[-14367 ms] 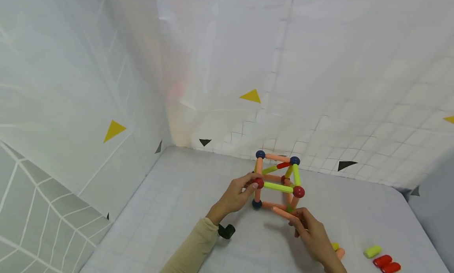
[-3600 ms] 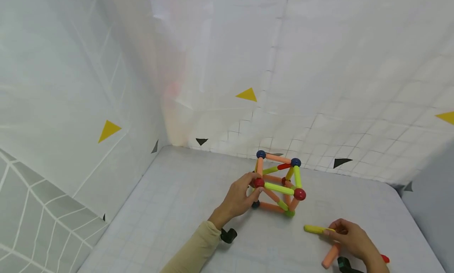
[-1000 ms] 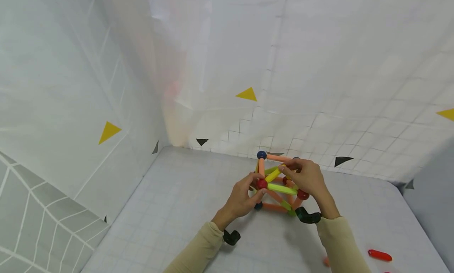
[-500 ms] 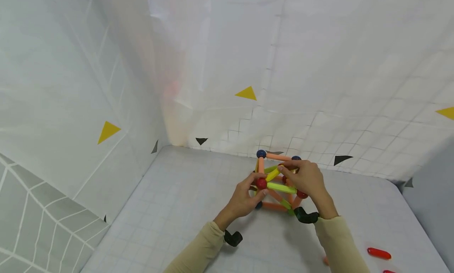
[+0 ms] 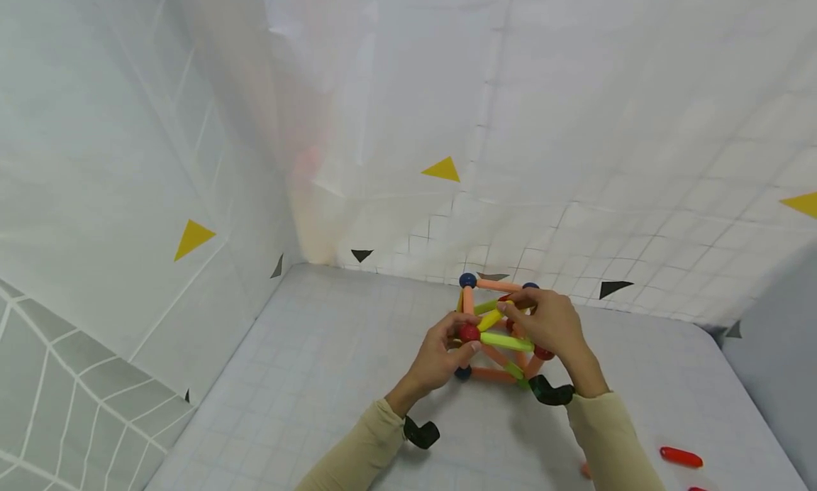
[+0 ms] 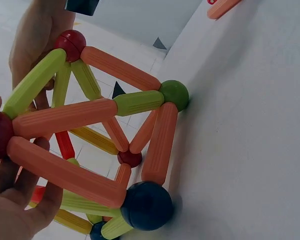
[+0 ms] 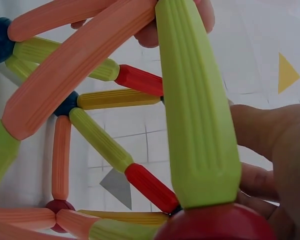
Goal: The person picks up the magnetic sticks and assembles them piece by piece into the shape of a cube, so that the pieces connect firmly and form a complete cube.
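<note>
A cube-like frame of magnetic rods and balls stands on the table near the back wall. My left hand (image 5: 434,360) grips the red ball (image 5: 469,333) at its near upper left corner. My right hand (image 5: 554,324) pinches a yellow rod (image 5: 491,319) slanting across the top, its lower end right at that ball. A light green rod (image 5: 507,341) runs from this corner to another red ball (image 5: 543,350), partly behind the right hand. In the left wrist view, an orange rod (image 6: 65,117) and a green piece form a diagonal to the green ball (image 6: 175,95).
A red rod (image 5: 681,457) lies at the front right, with another red piece (image 5: 698,488) cut off by the lower edge. An orange piece (image 5: 586,470) shows beside the right sleeve. The papered wall (image 5: 396,193) rises close behind the frame.
Earlier the right hand held an orange rod low in front; a front diagonal has since appeared. It then took the yellow rod from the table to the frame's top. Both hands stay nearly still this last second.
</note>
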`<action>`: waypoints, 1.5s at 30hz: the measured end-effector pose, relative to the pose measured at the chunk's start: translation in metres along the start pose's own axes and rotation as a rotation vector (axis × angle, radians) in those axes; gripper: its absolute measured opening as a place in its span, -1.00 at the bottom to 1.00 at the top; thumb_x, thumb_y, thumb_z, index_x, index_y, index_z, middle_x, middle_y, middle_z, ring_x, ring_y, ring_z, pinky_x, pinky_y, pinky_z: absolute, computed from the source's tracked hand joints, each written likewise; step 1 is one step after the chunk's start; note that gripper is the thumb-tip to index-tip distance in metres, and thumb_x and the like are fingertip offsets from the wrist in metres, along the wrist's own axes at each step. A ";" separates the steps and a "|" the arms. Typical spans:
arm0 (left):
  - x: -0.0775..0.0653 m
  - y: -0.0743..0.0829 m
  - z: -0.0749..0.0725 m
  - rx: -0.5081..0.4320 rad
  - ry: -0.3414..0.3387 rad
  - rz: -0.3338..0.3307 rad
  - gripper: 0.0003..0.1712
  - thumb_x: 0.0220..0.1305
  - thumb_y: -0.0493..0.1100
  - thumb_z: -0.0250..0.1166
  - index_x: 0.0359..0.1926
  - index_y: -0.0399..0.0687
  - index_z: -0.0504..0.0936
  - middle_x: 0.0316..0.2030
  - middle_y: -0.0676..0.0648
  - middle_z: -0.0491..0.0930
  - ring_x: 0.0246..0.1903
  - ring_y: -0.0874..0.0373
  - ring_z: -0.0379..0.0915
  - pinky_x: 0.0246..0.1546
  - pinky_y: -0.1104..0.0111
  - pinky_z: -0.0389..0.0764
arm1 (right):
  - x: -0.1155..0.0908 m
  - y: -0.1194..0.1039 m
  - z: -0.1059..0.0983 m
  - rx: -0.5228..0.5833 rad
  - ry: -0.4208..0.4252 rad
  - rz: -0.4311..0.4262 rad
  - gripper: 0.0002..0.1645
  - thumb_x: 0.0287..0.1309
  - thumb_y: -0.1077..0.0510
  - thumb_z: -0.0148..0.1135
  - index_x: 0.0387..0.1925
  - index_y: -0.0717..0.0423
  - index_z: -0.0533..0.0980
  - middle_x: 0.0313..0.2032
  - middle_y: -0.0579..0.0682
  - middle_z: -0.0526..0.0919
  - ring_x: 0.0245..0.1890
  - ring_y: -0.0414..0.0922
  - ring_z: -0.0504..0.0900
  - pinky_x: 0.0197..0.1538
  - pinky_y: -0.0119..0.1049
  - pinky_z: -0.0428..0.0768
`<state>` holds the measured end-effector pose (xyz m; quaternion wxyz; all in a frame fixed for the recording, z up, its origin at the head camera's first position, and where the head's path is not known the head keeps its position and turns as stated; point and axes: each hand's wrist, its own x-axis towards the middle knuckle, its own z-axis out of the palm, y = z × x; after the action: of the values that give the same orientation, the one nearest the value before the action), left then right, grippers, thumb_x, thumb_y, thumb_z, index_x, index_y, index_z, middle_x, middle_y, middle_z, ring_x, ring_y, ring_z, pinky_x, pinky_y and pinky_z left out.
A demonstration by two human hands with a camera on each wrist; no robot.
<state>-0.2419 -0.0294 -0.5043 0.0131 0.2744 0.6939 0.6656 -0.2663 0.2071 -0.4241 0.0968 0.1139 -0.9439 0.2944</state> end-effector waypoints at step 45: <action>-0.001 0.007 -0.001 0.014 -0.010 -0.012 -0.59 0.50 -0.18 0.33 0.28 -0.02 0.47 0.11 -0.20 0.68 -0.01 0.27 0.60 0.14 0.32 0.64 | -0.063 0.100 0.042 0.543 -0.177 0.664 -0.22 0.49 -0.11 0.22 0.48 0.30 0.33 -0.36 -0.11 0.55 -0.31 -0.11 0.45 -0.27 -0.26 0.44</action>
<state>-0.2388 -0.0309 -0.4986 0.0188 0.2736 0.7002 0.6591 -0.2383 0.2734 -0.5272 -0.1179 -0.1497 -0.8224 0.5360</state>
